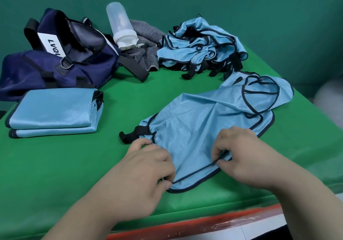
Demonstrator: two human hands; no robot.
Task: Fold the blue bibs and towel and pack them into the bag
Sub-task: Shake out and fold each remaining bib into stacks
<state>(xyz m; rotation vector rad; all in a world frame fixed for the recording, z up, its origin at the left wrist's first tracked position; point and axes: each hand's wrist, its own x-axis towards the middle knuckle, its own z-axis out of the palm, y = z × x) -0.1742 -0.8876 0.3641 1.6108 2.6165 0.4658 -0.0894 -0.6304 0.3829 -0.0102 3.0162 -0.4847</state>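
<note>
1. Roughly early in the task: two folded bibs (53, 113) lie stacked just in front of the navy bag (55, 61), touching its near side but not yet packed
2. Left hand (144, 173) is closed in a pinch on the near hem of the bib being folded (200, 128), which lies spread on the green table (74, 174), well to the right of the bag and nearer the person
3. Right hand (241, 158) likewise pinches the dark-trimmed hem, fingers curled; the fold appears only begun
4. Remaining work, as judged: a heap of unfolded bibs (200, 50) sits to the right of the bag, farther back
5. Grey striped towel (146, 41) lies crumpled between the bag and that heap, unfolded, with a translucent bottle (120, 24) resting on it
6. Bag stands open; nothing blue is visible inside, so packing seems unstarted
</note>
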